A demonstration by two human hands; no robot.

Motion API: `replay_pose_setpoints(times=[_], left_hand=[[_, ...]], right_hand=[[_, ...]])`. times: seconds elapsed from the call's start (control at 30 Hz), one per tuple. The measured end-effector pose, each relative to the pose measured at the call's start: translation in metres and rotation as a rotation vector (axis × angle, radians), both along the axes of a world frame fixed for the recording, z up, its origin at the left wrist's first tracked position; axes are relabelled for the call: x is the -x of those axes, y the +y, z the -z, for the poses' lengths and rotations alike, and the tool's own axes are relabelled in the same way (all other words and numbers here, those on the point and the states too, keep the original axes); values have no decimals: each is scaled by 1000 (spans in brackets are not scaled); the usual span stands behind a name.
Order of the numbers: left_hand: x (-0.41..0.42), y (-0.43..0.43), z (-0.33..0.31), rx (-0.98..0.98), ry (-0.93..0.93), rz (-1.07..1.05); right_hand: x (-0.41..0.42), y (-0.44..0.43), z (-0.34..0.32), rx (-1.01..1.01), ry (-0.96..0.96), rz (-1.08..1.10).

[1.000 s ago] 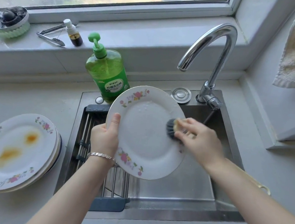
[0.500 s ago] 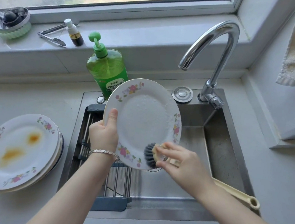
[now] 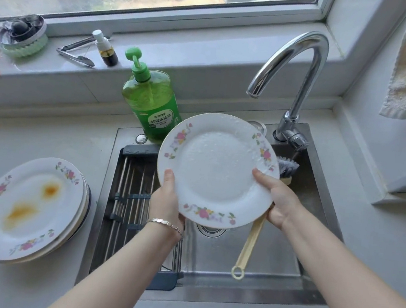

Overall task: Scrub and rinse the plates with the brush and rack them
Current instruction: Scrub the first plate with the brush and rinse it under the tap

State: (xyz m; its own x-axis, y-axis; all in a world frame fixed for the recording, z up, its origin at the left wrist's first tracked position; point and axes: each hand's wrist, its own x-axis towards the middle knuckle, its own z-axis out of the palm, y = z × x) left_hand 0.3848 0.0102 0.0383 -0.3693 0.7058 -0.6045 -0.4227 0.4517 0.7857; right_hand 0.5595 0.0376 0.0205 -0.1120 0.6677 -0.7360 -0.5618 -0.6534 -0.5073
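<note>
- The plate (image 3: 216,173) is held tilted over the sink (image 3: 247,261), face up towards the camera. Suds and droplets are noted across its face.
- Left hand (image 3: 165,200): the lower-left rim is pinched, thumb on the face, fingers hidden behind.
- Right hand (image 3: 278,201): the right rim is pinched the same way.
- The brush (image 3: 250,239) runs behind the plate, bristles showing past the upper-right rim and the looped handle end hanging over the basin. It is probably clamped by the right hand's hidden fingers, though this is not seen.
- Handling: glazed ceramic is judged stiff, brittle and fairly weighty. While soapy it is judged slippery. It is best taken at opposite rim points, thumbs on the face, and kept off the steel walls and the tap (image 3: 297,63).
- The rack (image 3: 127,195) is set in the sink's left part. Stained plates (image 3: 29,206) are stacked on the counter beside it.
- Writing: on the green pump bottle (image 3: 151,104) the label is read as 柠檬洗洁精. Its smaller print is too small to read. No writing is found on the plates, only floral borders.
</note>
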Motion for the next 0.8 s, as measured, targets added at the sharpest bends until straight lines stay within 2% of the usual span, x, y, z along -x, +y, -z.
replay_pose_setpoints(times=[0.1,0.3,0.37,0.43,0.5,0.57,0.63,0.73,0.8], left_hand=[[21,2,-3,5,-125,215],[54,39,-31,173,-101,798],[47,44,-36,291,-8,1021],[40,43,-35,342,220,1152],[37,39,-30,311,370,1110],[37,32,-23,262,356,1007],[36,22,-17,236,318,876],[27,13,-7,186,385,722],[17,10,-2,143,451,667]], right_hand=[[-19,4,3,-31,-96,-134],[-35,13,-5,-80,-113,-635],[-29,18,-8,-103,-109,-791],[-23,22,-11,-142,-163,-876],[-22,25,-12,-194,-343,-802],[-23,28,-11,-310,-649,-608],[-27,28,-9,-369,-998,-536],[-19,16,-9,-356,-1420,-716],[7,-3,-11,-493,-1610,-824]])
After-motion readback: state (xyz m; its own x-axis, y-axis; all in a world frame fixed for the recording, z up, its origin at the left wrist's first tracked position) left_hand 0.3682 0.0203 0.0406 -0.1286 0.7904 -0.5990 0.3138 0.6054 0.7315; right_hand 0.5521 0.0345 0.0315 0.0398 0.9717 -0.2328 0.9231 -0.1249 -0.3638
